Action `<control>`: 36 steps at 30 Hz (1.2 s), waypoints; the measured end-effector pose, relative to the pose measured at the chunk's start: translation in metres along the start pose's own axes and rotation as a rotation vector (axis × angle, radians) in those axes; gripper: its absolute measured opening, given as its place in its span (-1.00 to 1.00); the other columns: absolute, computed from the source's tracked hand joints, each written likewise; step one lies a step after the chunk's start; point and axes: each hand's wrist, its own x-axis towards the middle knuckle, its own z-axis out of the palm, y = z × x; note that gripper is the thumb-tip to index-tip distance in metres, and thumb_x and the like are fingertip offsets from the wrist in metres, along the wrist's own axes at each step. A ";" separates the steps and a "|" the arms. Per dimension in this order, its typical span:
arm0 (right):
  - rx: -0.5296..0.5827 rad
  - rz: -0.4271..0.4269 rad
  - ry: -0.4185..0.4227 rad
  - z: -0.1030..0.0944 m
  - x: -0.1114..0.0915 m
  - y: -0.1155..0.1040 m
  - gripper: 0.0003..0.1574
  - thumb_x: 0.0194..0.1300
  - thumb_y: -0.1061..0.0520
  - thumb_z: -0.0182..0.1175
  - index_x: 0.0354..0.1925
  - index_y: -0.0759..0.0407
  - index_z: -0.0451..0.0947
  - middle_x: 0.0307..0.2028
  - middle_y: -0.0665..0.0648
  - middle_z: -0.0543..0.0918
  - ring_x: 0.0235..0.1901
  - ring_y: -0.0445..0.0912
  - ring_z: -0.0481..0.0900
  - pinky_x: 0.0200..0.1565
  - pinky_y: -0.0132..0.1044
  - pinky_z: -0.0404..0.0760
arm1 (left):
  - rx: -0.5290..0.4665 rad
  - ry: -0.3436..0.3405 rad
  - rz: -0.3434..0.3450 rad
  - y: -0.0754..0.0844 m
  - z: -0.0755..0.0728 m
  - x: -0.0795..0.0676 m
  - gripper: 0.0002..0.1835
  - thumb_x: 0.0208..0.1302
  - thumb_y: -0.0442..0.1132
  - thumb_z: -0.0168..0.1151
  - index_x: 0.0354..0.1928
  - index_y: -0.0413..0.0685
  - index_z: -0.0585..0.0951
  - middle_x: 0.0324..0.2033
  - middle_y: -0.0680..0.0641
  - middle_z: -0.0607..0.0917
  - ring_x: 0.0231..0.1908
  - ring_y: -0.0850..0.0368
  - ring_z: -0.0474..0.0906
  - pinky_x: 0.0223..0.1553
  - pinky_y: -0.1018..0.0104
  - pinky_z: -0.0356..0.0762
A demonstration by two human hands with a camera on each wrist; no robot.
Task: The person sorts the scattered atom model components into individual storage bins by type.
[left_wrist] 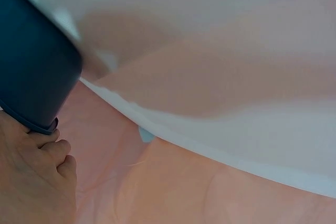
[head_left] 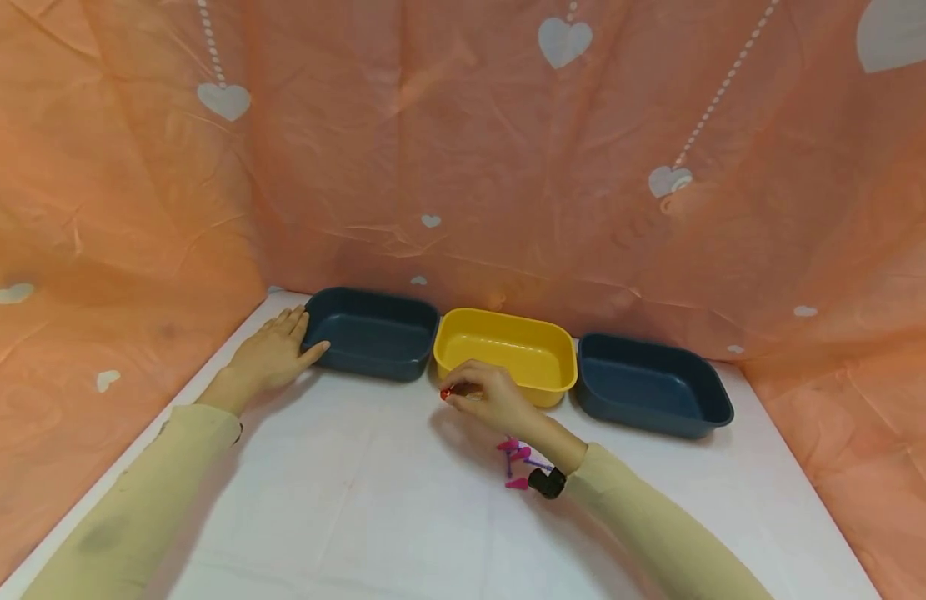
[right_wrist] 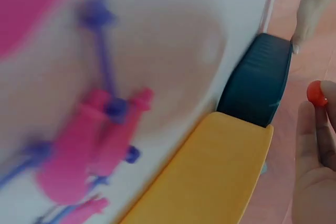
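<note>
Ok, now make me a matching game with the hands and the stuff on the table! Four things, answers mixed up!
1. Left hand
2. Right hand
3. Yellow bin
4. Pink and purple pieces

A. Pinching a small red piece
B. Lying near the right wrist
C. Resting on a dark blue bin
D. Middle of the bin row

Pairs: 1-C, 2-A, 3-D, 4-B

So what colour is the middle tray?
The middle tray is yellow, clearest in the head view.

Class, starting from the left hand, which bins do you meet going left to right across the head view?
Left hand → left dark blue bin → yellow bin → right dark blue bin.
</note>
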 end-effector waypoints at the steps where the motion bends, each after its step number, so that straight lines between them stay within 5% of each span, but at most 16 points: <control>1: -0.001 0.010 0.009 0.000 0.005 0.001 -0.77 0.31 0.38 0.37 -0.05 0.39 0.74 -0.13 0.22 0.73 -0.14 0.01 0.72 -0.01 -0.34 0.73 | 0.000 0.000 0.001 0.000 0.000 0.000 -0.05 0.63 0.25 -0.18 0.52 -0.60 0.05 0.54 -0.54 0.05 0.55 -0.49 -0.07 0.55 -0.29 -0.11; 17: -0.032 0.165 0.051 0.001 0.078 0.011 -0.76 0.42 0.32 0.31 0.01 0.36 0.72 -0.09 0.23 0.74 -0.10 0.04 0.76 0.03 -0.31 0.72 | 0.013 -0.009 0.000 0.002 -0.001 -0.004 -0.04 0.64 0.26 -0.21 0.53 -0.60 0.04 0.55 -0.55 0.01 0.55 -0.50 -0.09 0.54 -0.31 -0.09; 36: -0.167 0.233 -0.074 0.017 0.127 0.025 -0.73 0.44 0.27 0.30 0.06 0.32 0.74 -0.03 0.22 0.71 -0.11 -0.03 0.72 -0.07 -0.43 0.68 | 0.003 -0.011 -0.006 0.002 -0.001 0.000 -0.04 0.63 0.26 -0.22 0.53 -0.60 0.03 0.54 -0.55 0.03 0.55 -0.49 -0.08 0.55 -0.29 -0.10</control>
